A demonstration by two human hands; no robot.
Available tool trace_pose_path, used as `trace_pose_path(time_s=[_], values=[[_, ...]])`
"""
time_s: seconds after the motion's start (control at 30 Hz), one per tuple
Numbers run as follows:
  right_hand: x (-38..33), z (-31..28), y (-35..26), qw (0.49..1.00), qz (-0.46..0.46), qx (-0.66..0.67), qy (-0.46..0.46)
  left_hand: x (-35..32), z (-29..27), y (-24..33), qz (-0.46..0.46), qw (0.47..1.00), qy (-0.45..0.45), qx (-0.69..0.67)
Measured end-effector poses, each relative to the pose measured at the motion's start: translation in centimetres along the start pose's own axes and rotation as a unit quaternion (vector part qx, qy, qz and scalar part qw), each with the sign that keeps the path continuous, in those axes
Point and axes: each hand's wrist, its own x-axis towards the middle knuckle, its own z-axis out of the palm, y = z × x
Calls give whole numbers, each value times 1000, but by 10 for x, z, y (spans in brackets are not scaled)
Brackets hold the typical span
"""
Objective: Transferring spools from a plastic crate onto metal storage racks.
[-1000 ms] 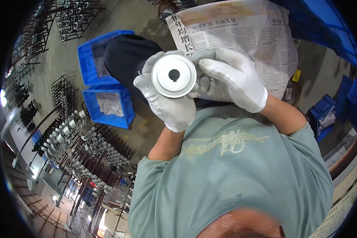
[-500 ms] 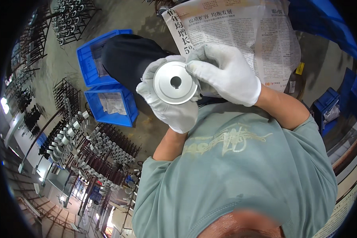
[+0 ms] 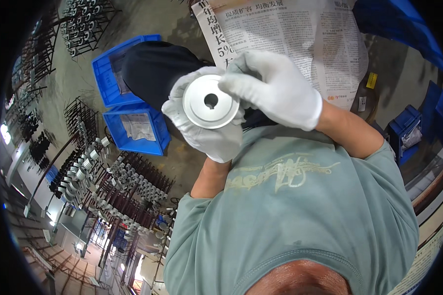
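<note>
A round silver metal pulley [image 3: 197,105] with a keyed hole at its centre faces up in front of me. My left hand [image 3: 202,140], in a white glove, is wrapped round it from beneath and along its left side. My right hand [image 3: 280,91], gloved in white too, pinches the upper right of the pulley's rim with thumb and fingers. Part of the rim is hidden behind the right fingers. Both hands are held above my lap.
Newspaper sheets [image 3: 300,49] cover a surface beyond my hands. Two blue plastic crates [image 3: 155,132] stand on the floor at left, one with paper inside. Racks hung with metal parts [image 3: 128,189] fill the left side. Another blue crate [image 3: 406,125] stands at right.
Both hands and the pulley have shifted slightly left in the picture. The right fingers have moved a little along the rim, and the pulley has turned slightly.
</note>
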Motion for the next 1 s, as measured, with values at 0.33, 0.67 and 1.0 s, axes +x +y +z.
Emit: trace_pose_path(time_s=[0.33,0.67,1.0], values=[[-5,2,-3,999,4,32,21,1,11,8,16,994,14,-110],[16,-15,-26,971,136,-180,-80,4,-10,10,-91,971,-145,168],[-3,-25,-5,971,118,208,-14,21,-7,10,-226,903,-96,-352]])
